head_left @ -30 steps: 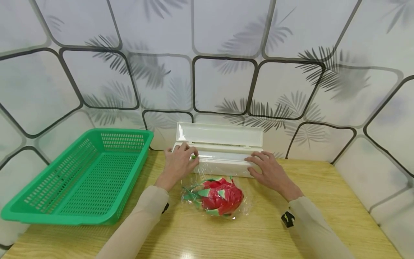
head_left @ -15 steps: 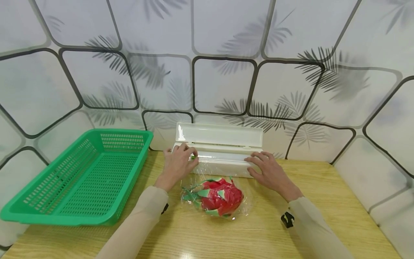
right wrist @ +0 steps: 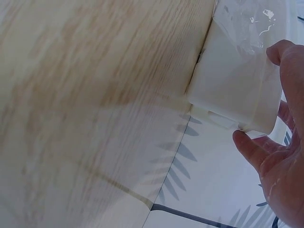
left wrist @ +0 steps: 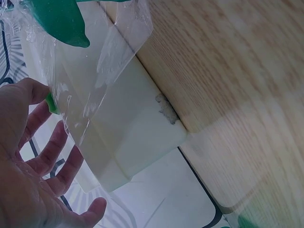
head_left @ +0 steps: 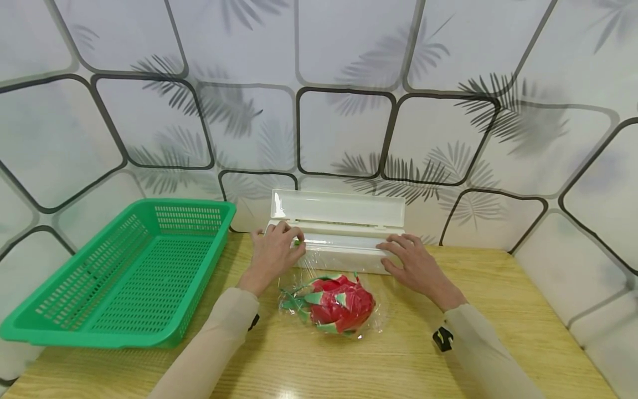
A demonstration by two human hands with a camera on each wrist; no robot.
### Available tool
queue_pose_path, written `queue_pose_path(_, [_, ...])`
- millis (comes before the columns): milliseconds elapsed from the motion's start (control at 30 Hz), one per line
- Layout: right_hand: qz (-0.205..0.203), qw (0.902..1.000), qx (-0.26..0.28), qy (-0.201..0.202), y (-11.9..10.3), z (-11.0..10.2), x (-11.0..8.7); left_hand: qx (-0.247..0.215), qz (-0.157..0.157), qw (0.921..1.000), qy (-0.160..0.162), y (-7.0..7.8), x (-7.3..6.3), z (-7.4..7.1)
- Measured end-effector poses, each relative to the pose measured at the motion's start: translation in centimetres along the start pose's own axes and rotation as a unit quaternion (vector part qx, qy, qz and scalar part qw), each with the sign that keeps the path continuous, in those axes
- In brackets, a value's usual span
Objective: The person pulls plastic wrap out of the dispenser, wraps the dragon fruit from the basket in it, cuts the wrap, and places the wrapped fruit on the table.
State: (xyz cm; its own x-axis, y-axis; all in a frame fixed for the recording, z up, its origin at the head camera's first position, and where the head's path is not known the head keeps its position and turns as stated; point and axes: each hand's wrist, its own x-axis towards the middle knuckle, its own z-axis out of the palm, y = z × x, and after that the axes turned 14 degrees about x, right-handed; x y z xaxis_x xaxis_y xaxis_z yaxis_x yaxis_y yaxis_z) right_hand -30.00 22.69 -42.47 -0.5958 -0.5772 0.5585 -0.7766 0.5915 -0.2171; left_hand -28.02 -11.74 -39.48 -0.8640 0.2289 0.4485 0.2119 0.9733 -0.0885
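A white cling film box [head_left: 344,259] stands against the wall with its lid [head_left: 339,208] raised. At its left part, my left hand [head_left: 274,252] pinches a small green slide cutter [left wrist: 51,103] between thumb and forefinger, the other fingers spread over the box. My right hand [head_left: 413,266] holds the box's right end, thumb at the front edge and fingers over the top. Clear cling film [head_left: 311,263] hangs from the box down to a red dragon fruit [head_left: 344,303] with green scales, which lies in front, wrapped in film.
To the left stands a green plastic basket [head_left: 169,327] with slotted walls. The wooden table [head_left: 349,366] meets a patterned wall [head_left: 344,133] right behind the box. Another wall closes in on the right.
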Motion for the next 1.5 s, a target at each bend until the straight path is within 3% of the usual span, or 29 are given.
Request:
queue_pose_path(600, [0.002,1.0000,-0.006,0.001,-0.07,-0.02,0.12,-0.002,0.001,0.9999,0.012,-0.07,0.08,0.00])
queue_pose_path(1067, [-0.016,0.9998,-0.006,0.006,0.38,-0.02,0.23,-0.003,-0.009,1.0000,-0.001,-0.15,0.18,0.05])
queue_pose_path(1500, [-0.007,1.0000,-0.005,0.003,0.33,0.11,-0.07,0.000,-0.010,0.9999,-0.009,-0.12,0.11,-0.20])
